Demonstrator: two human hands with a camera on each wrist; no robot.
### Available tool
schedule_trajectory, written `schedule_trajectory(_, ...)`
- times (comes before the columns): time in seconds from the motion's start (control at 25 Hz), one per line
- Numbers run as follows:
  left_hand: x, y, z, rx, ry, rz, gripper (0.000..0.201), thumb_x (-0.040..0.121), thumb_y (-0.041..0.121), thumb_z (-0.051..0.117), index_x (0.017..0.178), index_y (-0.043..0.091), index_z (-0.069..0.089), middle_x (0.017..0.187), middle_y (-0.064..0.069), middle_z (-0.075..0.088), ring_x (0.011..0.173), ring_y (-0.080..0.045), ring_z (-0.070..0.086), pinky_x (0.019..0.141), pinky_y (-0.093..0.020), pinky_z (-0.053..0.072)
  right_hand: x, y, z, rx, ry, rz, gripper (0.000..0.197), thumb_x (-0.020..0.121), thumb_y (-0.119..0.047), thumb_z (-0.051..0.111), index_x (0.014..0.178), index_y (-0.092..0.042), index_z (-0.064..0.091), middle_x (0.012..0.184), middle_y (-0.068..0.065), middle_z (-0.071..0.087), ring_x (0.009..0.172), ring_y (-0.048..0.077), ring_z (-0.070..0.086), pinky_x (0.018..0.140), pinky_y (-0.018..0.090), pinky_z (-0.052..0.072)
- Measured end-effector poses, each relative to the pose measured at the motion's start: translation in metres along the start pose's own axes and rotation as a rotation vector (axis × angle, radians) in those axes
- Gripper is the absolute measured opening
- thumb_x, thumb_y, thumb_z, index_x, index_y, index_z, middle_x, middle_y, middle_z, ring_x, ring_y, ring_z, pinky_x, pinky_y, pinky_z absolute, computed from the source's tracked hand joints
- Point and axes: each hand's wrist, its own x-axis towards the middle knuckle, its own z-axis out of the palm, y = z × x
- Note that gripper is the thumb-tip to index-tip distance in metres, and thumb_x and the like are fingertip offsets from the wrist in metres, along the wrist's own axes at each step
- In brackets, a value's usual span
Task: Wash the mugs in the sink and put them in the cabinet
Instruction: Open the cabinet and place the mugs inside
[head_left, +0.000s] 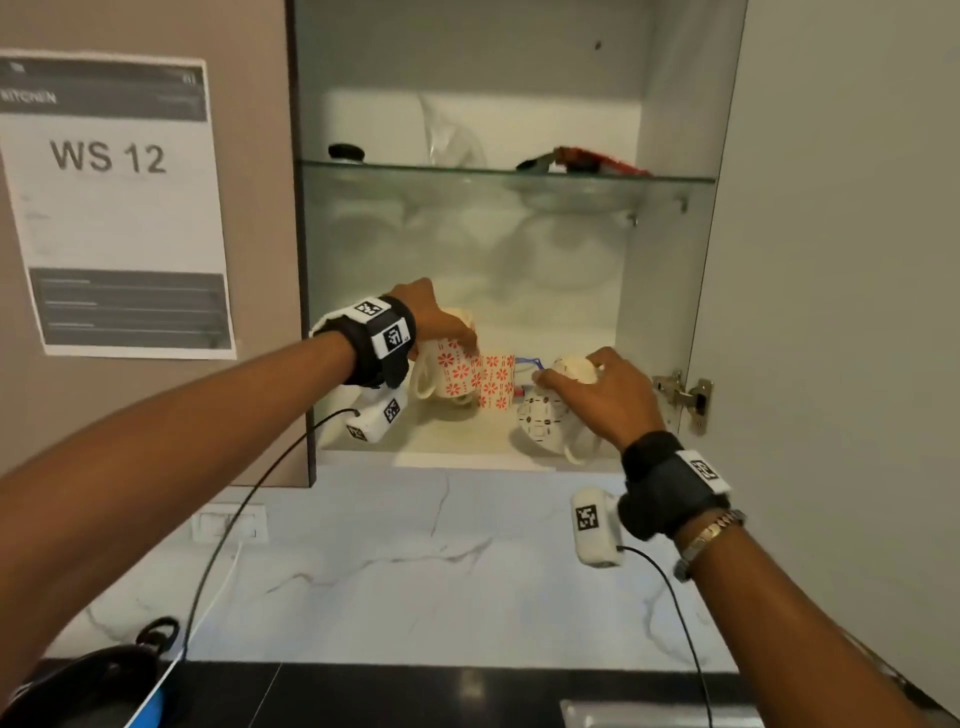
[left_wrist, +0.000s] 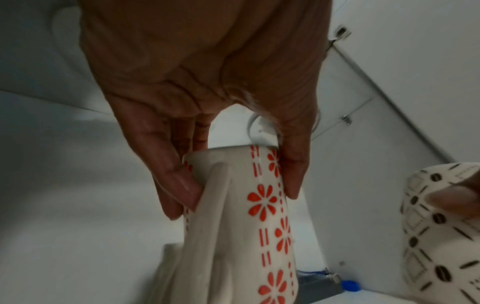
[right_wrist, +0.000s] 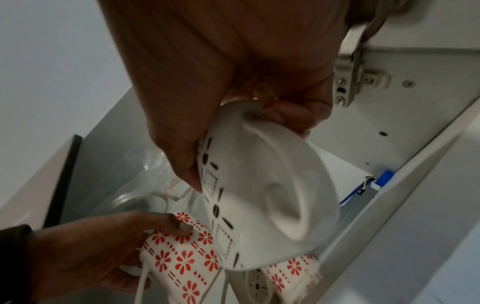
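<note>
We hold two mugs at the cabinet's bottom shelf: right hand clasps the tilted coffee-bean mug, left hand pinches the red-flower mug. Crowded together beside a third mug, wet ceramic may knock or slip.

A cream mug with red flowers sat upside down at the left of the cabinet's bottom shelf, handle toward the left. Just right of it stood a second red-flowered mug. Further right, a white mug with dark bean marks was tilted, base up.
</note>
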Motion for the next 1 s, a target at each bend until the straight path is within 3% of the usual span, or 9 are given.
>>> schedule_trajectory(0.12, 0.030, -0.017, 0.010, 0.102, -0.036, -0.065, 0.073, 0.053, 0.054, 0.096, 0.102, 0.009, 0.065, 0.090, -0.006, 0.073, 0.075, -0.025, 0.074, 0.064, -0.035, 0.064, 0.033, 0.002, 0.021, -0.065, -0.085, 0.069, 0.078, 0.073, -0.074, 0.074, 0.127, -0.020, 0.054, 0.116, 0.003, 0.067, 0.098, 0.024, 0.065, 0.082, 0.037, 0.057)
schedule_trajectory(0.24, 0.048, -0.033, 0.017, 0.132, -0.072, -0.135, 0.068, 0.049, 0.055, 0.096, 0.092, 0.012, 0.067, 0.082, -0.004, 0.075, 0.068, -0.024, 0.075, 0.057, -0.029, 0.060, 0.060, 0.003, 0.035, -0.184, -0.157, 0.083, 0.086, 0.078, -0.075, 0.070, 0.140, -0.018, 0.049, 0.137, 0.009, 0.062, 0.119, 0.032, 0.061, 0.099, 0.045, 0.053)
schedule_trajectory(0.32, 0.057, -0.036, 0.020, 0.125, -0.093, -0.156, 0.059, 0.049, 0.055, 0.096, 0.084, 0.014, 0.069, 0.078, -0.003, 0.076, 0.065, -0.024, 0.075, 0.058, -0.030, 0.062, 0.074, -0.001, 0.044, -0.242, -0.226, 0.079, 0.088, 0.082, -0.073, 0.068, 0.149, -0.020, 0.045, 0.148, 0.009, 0.055, 0.129, 0.034, 0.056, 0.105, 0.044, 0.049)
schedule_trajectory(0.6, 0.065, -0.049, 0.046, 0.171, -0.138, -0.139, 0.072, 0.049, 0.057, 0.096, 0.100, 0.015, 0.068, 0.087, -0.003, 0.076, 0.072, -0.022, 0.075, 0.066, -0.032, 0.064, 0.102, -0.012, 0.076, -0.387, -0.306, 0.105, 0.093, 0.074, -0.074, 0.074, 0.145, -0.021, 0.049, 0.141, 0.008, 0.059, 0.123, 0.033, 0.060, 0.099, 0.041, 0.052)
schedule_trajectory(0.76, 0.067, -0.052, 0.054, 0.226, -0.084, -0.115, 0.070, 0.051, 0.070, 0.090, 0.093, 0.019, 0.069, 0.079, 0.001, 0.073, 0.068, -0.018, 0.072, 0.062, -0.028, 0.060, 0.121, -0.017, 0.091, -0.342, -0.370, 0.214, 0.111, 0.068, -0.073, 0.080, 0.153, -0.016, 0.038, 0.150, 0.013, 0.051, 0.131, 0.035, 0.055, 0.108, 0.046, 0.050)
schedule_trajectory(0.84, 0.064, -0.052, 0.056, 0.254, -0.055, -0.115, 0.066, 0.054, 0.075, 0.087, 0.085, 0.022, 0.061, 0.075, 0.003, 0.069, 0.066, -0.016, 0.069, 0.058, -0.024, 0.054, 0.126, -0.017, 0.099, -0.270, -0.414, 0.277, 0.122, 0.063, -0.070, 0.085, 0.157, -0.015, 0.030, 0.155, 0.015, 0.046, 0.135, 0.037, 0.051, 0.110, 0.050, 0.048)
schedule_trajectory(0.92, 0.064, -0.054, 0.054, 0.238, -0.095, -0.118, 0.066, 0.056, 0.072, 0.088, 0.085, 0.021, 0.059, 0.077, 0.001, 0.069, 0.067, -0.018, 0.070, 0.063, -0.028, 0.059, 0.127, -0.018, 0.103, -0.158, -0.449, 0.324, 0.126, 0.059, -0.064, 0.091, 0.156, -0.012, 0.029, 0.153, 0.016, 0.047, 0.134, 0.037, 0.052, 0.109, 0.051, 0.049)
schedule_trajectory(1.0, 0.065, -0.060, 0.049, 0.170, -0.189, -0.133, 0.076, 0.052, 0.061, 0.096, 0.102, 0.015, 0.060, 0.089, -0.005, 0.073, 0.074, -0.025, 0.075, 0.074, -0.039, 0.065, 0.126, -0.019, 0.104, -0.042, -0.473, 0.342, 0.114, 0.061, -0.053, 0.096, 0.149, -0.011, 0.036, 0.142, 0.016, 0.055, 0.124, 0.036, 0.060, 0.101, 0.048, 0.056)
